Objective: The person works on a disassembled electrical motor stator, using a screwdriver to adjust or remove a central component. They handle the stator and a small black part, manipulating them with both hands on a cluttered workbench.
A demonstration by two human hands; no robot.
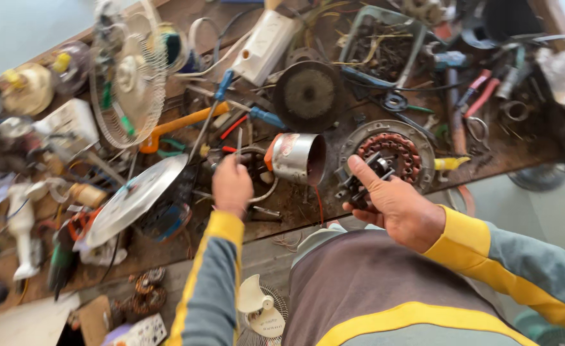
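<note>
Right hand [394, 205] grips motor part [367, 174]; left hand [232, 184] possibly pinching rod [238, 141].

The small dark metal motor part with a black square frame [367, 174] is held tilted in mid-air, just in front of the round grey stator ring with copper-brown windings [392, 148]. A thin metal rod [239, 142] stands upright, well left of that ring.

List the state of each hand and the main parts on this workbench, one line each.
Left hand: closed around a thin tool over the bench.
Right hand: gripping a small black motor part, thumb on top.
Metal cup: lying on its side, open end facing right.
Motor stator: flat on the bench, copper windings exposed.
Fan guard: detached, tilted.
</note>
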